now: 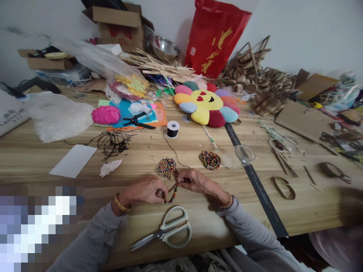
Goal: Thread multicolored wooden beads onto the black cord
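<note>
A string of small multicoloured beads (pixel 171 198) hangs in a loop between my two hands. My left hand (pixel 150 190) pinches its left end, fingers closed. At the upper right end, the fingertips of my right hand (pixel 194 180) are closed on the same string. Just beyond them lies a pile of loose beads (pixel 165 167). Black cord runs from a white spool (pixel 173 129) toward my right hand. A coiled heap of strung beads (pixel 210 160) rests farther right. Scissors with pale handles (pixel 167 230) lie in front of my hands, nearest to me.
A dark metal ruler (pixel 258 185) crosses the table on the right, with a clear round lid (pixel 245 155) on it. Tangled black cord (pixel 113 142), a white card (pixel 73 161) and pliers (pixel 137 122) lie left. A flower cushion (pixel 207 102) and woven baskets (pixel 263 87) are behind.
</note>
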The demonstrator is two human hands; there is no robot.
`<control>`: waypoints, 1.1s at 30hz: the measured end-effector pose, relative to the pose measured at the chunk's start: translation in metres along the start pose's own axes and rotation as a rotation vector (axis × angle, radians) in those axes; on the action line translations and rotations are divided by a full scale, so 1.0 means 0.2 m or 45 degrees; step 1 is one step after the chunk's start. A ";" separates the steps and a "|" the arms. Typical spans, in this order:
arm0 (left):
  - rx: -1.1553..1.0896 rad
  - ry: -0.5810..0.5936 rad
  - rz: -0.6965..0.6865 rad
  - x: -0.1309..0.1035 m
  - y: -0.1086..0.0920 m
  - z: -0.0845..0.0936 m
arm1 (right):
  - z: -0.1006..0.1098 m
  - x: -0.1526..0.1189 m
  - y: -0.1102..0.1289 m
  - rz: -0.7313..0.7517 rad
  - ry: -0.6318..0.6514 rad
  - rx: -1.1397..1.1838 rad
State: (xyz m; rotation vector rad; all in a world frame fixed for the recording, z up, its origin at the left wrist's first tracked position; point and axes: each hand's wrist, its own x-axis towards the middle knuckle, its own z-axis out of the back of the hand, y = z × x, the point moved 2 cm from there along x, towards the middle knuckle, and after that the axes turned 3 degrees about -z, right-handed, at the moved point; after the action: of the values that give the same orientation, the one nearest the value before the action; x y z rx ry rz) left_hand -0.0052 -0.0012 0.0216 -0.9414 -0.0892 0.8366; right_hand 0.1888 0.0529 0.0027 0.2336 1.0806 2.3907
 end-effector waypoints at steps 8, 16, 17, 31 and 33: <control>0.094 -0.011 -0.016 -0.01 -0.03 0.01 | -0.02 0.01 -0.02 0.030 -0.011 0.005; 0.174 -0.076 -0.058 0.01 -0.03 -0.03 | 0.00 0.00 0.00 0.009 -0.017 0.011; 0.172 -0.081 -0.069 0.01 -0.03 -0.03 | 0.01 0.00 0.01 0.012 -0.014 0.013; 0.196 -0.110 -0.109 0.02 -0.04 -0.04 | 0.02 0.00 0.03 0.029 -0.017 0.007; 0.211 -0.132 -0.120 0.02 -0.04 -0.05 | 0.02 0.00 0.03 0.040 -0.019 0.004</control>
State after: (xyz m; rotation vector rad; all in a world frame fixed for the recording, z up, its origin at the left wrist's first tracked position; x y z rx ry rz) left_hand 0.0065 -0.0070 0.0195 -0.7326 -0.1503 0.7926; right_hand 0.1882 0.0524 0.0093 0.2710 1.0811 2.4111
